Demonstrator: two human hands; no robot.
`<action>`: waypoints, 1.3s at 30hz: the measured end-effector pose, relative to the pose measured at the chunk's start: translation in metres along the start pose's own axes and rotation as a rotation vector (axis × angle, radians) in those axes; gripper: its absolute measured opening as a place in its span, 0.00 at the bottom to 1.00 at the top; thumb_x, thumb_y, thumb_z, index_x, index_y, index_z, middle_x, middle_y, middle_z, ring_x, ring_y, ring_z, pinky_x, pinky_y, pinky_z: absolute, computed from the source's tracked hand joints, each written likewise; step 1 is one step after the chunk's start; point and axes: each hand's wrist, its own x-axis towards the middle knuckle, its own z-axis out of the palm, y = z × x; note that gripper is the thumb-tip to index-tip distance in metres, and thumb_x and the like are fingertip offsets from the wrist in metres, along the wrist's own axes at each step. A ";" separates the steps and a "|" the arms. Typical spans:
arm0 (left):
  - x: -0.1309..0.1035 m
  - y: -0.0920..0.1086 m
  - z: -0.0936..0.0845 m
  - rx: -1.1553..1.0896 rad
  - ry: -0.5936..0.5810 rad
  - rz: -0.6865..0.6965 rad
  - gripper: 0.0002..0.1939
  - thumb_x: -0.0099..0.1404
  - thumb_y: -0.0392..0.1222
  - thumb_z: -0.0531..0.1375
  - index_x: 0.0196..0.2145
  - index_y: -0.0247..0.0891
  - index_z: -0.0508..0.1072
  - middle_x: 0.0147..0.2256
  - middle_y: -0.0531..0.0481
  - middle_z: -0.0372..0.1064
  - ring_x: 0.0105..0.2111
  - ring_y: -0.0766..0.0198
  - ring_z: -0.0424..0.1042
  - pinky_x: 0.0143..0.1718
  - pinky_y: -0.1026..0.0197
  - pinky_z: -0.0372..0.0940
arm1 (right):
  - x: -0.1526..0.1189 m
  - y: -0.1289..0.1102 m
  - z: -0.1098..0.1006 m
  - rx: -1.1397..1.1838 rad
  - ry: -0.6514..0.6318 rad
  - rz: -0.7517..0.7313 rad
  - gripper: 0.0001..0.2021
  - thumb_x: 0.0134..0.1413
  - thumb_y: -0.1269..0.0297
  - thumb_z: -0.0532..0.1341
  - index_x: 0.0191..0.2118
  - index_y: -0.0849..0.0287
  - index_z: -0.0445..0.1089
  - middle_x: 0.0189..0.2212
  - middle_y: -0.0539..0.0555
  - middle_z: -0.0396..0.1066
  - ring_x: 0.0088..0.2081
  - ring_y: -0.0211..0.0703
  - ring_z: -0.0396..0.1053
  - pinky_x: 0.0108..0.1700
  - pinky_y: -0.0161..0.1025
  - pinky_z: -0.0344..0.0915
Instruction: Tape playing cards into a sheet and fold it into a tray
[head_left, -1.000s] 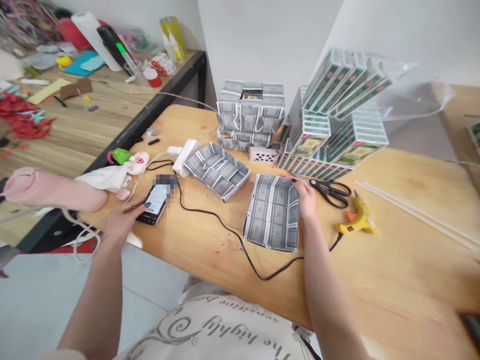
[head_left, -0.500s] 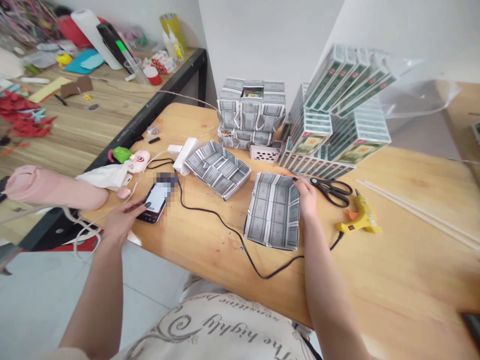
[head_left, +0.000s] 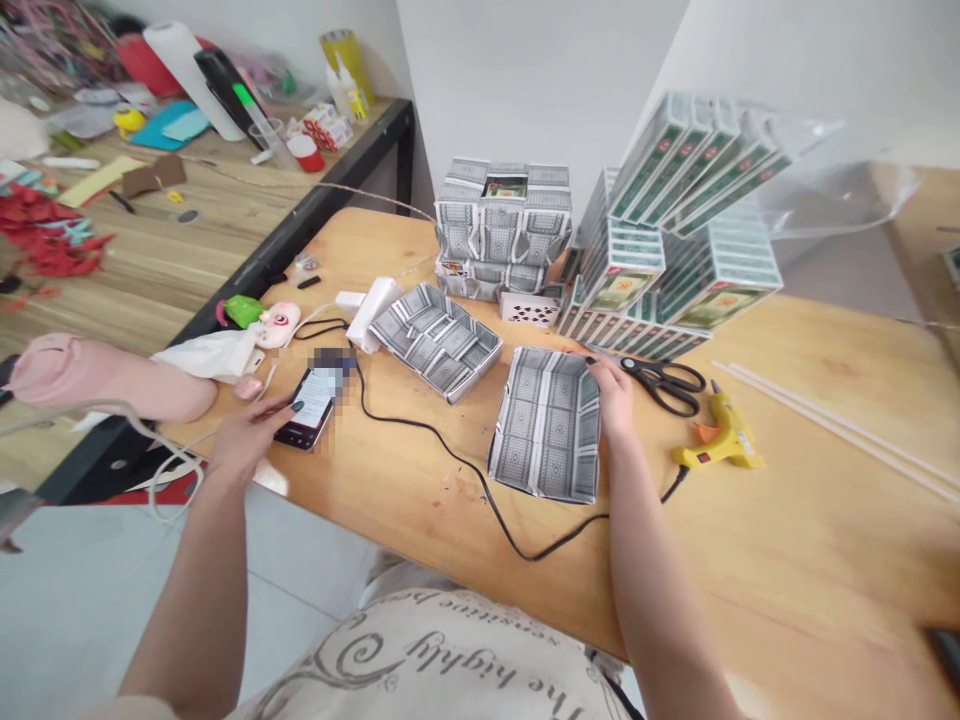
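A smartphone [head_left: 311, 405] with a lit screen lies at the left front of the table. My left hand [head_left: 244, 435] is at its near left edge, a dark-nailed digit stretched onto the screen; its other fingers are partly hidden. On the right is a shallow open box [head_left: 544, 430] built from grey-patterned playing cards. My right hand [head_left: 613, 390] grips its right wall near the far corner, fingertips over the rim. A second card-built box [head_left: 436, 340], with woven-looking cards inside, lies between the phone and the first box.
Black scissors [head_left: 664, 383] and a yellow glue gun [head_left: 720, 435] lie right of my hand. The black cord [head_left: 480, 475] crosses in front. Behind stand a card-built structure [head_left: 502, 215] and stacked card packs [head_left: 630, 270]. A pink bottle [head_left: 112, 380] lies left.
The phone's screen now shows lines of text where it was mostly blank. Both hands and the boxes stay nearly in place.
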 end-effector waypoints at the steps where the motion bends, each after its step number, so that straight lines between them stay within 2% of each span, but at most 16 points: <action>1: 0.001 -0.001 0.001 0.008 0.004 0.001 0.21 0.50 0.40 0.63 0.44 0.37 0.74 0.36 0.50 0.74 0.39 0.59 0.71 0.45 0.59 0.64 | 0.000 0.000 0.000 -0.001 -0.002 0.002 0.14 0.46 0.55 0.56 0.34 0.55 0.74 0.34 0.50 0.75 0.41 0.48 0.68 0.46 0.44 0.61; 6: 0.015 -0.005 0.010 0.070 0.041 0.075 0.21 0.53 0.45 0.61 0.45 0.38 0.73 0.38 0.49 0.72 0.38 0.60 0.70 0.43 0.59 0.64 | 0.000 0.000 0.000 0.024 -0.006 0.011 0.14 0.47 0.57 0.55 0.35 0.55 0.74 0.35 0.50 0.74 0.41 0.48 0.68 0.46 0.43 0.60; 10: 0.034 0.004 0.027 0.231 0.117 0.245 0.21 0.54 0.48 0.60 0.43 0.33 0.74 0.37 0.45 0.73 0.39 0.59 0.70 0.46 0.59 0.61 | -0.001 -0.002 0.000 0.022 -0.010 -0.004 0.13 0.47 0.58 0.55 0.34 0.55 0.74 0.36 0.50 0.74 0.42 0.48 0.68 0.47 0.43 0.59; 15: 0.049 0.017 0.042 0.313 0.109 0.298 0.25 0.53 0.50 0.60 0.45 0.30 0.72 0.38 0.42 0.73 0.37 0.59 0.71 0.42 0.60 0.63 | -0.002 -0.006 0.000 -0.026 -0.009 -0.020 0.13 0.46 0.59 0.55 0.33 0.55 0.75 0.36 0.49 0.74 0.44 0.48 0.67 0.48 0.43 0.58; 23: 0.039 0.029 0.040 0.390 0.100 0.286 0.30 0.52 0.58 0.58 0.44 0.31 0.72 0.39 0.42 0.73 0.36 0.57 0.70 0.41 0.60 0.62 | -0.005 -0.010 0.001 -0.010 -0.013 -0.007 0.13 0.47 0.60 0.55 0.34 0.55 0.75 0.35 0.49 0.75 0.41 0.46 0.68 0.47 0.42 0.58; 28: 0.040 0.030 0.039 0.433 0.093 0.282 0.29 0.52 0.57 0.58 0.45 0.34 0.71 0.40 0.47 0.72 0.36 0.59 0.69 0.41 0.59 0.61 | -0.005 -0.011 0.002 0.005 -0.012 0.007 0.13 0.47 0.60 0.55 0.34 0.56 0.74 0.35 0.49 0.75 0.40 0.46 0.68 0.45 0.41 0.59; 34: 0.043 0.028 0.039 0.454 0.091 0.258 0.31 0.50 0.57 0.60 0.46 0.34 0.71 0.40 0.46 0.71 0.39 0.58 0.68 0.42 0.59 0.61 | -0.005 -0.011 0.002 0.015 -0.022 0.001 0.12 0.48 0.61 0.55 0.34 0.56 0.74 0.35 0.49 0.74 0.40 0.45 0.68 0.45 0.39 0.58; 39: 0.042 0.027 0.040 0.424 0.101 0.283 0.28 0.51 0.56 0.59 0.45 0.34 0.71 0.40 0.47 0.71 0.38 0.59 0.67 0.42 0.58 0.60 | -0.005 -0.010 0.002 0.033 -0.026 0.007 0.12 0.48 0.61 0.55 0.34 0.57 0.74 0.35 0.49 0.74 0.39 0.44 0.68 0.44 0.39 0.58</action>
